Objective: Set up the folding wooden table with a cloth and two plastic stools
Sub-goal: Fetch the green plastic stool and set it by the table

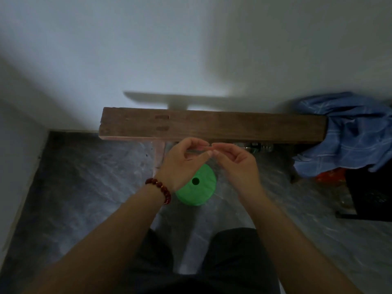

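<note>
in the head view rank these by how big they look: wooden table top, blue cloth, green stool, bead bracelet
1. wooden table top and blue cloth: similar spread, and the cloth is cut off at the frame edge, so unranked
2. green stool, partly hidden
3. bead bracelet

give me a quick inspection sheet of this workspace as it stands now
surface: grey floor; wooden table standing against the wall
job's things: green plastic stool on the floor under the hands; blue cloth heaped at the table's right end
clutter: black object and something red below the cloth
hands: left hand and right hand meet at the fingertips; any hold unclear
cables: nothing seen
surroundings: white wall
</note>
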A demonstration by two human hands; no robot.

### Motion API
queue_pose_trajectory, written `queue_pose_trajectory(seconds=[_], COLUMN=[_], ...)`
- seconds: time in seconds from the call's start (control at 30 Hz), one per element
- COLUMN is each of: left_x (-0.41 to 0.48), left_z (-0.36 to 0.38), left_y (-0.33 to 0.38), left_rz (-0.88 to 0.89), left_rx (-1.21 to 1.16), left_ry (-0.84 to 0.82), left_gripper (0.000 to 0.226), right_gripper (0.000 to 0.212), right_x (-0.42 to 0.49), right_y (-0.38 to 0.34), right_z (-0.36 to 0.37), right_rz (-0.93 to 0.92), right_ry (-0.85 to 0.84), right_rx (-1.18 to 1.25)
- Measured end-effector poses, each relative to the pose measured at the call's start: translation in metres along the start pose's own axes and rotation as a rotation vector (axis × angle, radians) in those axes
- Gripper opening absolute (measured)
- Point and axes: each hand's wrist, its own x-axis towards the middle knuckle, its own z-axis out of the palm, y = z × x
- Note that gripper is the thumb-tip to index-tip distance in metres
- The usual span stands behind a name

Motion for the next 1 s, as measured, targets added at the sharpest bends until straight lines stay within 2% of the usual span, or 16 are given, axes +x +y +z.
queue_pose_trajectory(seconds=[0.27, 0.43, 0.6, 0.73, 0.9, 1.0], left_x=[0.071, 0.109, 0.135, 0.147, 0.158, 0.165], left_z=[0.032, 0.056, 0.081, 0.094, 0.103, 0.107], left_y=[-0.178, -0.275, -0.343, -0.376, -0.391, -0.410], left_rz=[-0.048, -0.075, -0.125, -0.093, -0.082, -0.082], left_rx=[0.035, 0.113, 0.266, 0.590, 0.844, 1.010], left_ry=[-0.017, -0.045, -0.129, -0.208, -0.350, -0.449], left_gripper=[0.015, 0.017, 0.020, 0.030, 0.037, 0.046], right_gripper=[0.014, 0.022, 0.012, 0.011, 0.020, 0.032], right_x=[0.079, 0.124, 0.161, 0.180, 0.186, 0.190], right_y=[0.177, 0.278, 0.353, 0.391, 0.415, 0.427], right_z=[-0.007, -0.012, -0.021, -0.025, -0.029, -0.030], right_rz=[0.054, 0.087, 0.089, 0.124, 0.064, 0.053], right_ry=[0.008, 0.030, 0.028, -0.013, -0.157, -0.323], right_rx=[0.067, 0.010, -0.249, -0.411, -0.733, -0.997])
